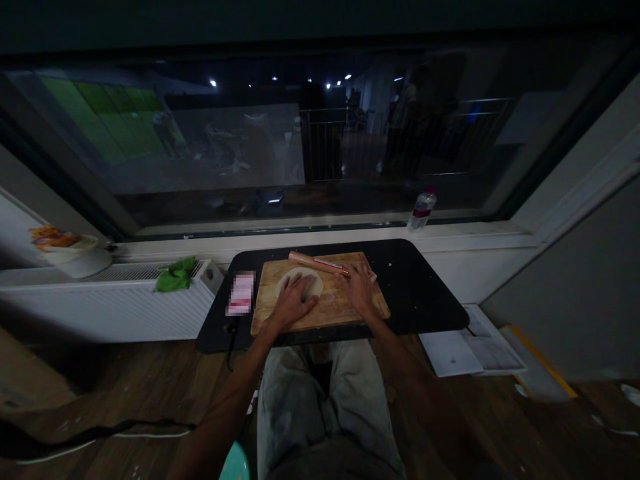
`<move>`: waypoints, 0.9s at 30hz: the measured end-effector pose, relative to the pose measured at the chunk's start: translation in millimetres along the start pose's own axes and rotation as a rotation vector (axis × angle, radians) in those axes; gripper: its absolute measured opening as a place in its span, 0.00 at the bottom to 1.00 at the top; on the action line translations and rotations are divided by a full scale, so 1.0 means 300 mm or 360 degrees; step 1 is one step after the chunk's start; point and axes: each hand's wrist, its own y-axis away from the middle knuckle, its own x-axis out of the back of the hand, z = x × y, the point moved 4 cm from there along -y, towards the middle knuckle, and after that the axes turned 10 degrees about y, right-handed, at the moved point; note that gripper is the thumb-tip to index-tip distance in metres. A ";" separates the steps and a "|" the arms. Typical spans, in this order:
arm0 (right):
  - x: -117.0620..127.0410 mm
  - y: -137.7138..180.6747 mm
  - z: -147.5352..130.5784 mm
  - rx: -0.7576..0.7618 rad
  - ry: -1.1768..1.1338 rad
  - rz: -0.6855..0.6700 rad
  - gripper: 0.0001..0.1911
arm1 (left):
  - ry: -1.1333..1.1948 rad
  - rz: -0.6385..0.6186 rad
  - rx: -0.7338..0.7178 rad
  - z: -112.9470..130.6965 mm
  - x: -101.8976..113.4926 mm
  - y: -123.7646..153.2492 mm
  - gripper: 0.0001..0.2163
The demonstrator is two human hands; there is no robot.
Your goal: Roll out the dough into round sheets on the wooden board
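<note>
A round, flat sheet of dough (317, 285) lies on the left part of a wooden cutting board (330, 311). My left hand (295, 301) rests palm down on this dough, fingers stretched out. Along the board's far edge runs a wooden rolling pin (310, 260) with a red and white label. My right hand (360, 290) is on the rolling pin's right end, its fingers curled over it. That end is mostly covered by the fingers, so the grip shows only in part.
The board sits on a small black table (425, 293). Left of it lies a blurred pink-and-white item (241, 293). A bottle (423, 210) stands on the windowsill. A green cloth (176, 275) and a white bowl (83, 260) are on the radiator (145, 313).
</note>
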 end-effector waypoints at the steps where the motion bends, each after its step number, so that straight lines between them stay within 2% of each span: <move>1: -0.001 0.001 0.001 0.0004 0.0002 0.0008 0.19 | -0.0004 -0.0007 -0.0005 0.001 0.000 0.000 0.29; 11: -0.010 -0.004 0.004 0.0001 0.0037 -0.0001 0.19 | -0.0036 -0.0095 -0.0067 0.008 0.006 0.007 0.29; 20: -0.007 -0.002 0.002 0.0003 0.0044 0.0003 0.19 | 0.0084 -0.0038 0.0027 -0.013 0.008 -0.014 0.29; 27: -0.009 0.000 0.002 0.0014 0.0009 -0.0002 0.19 | 0.0061 -0.0066 -0.0014 -0.015 0.017 -0.011 0.31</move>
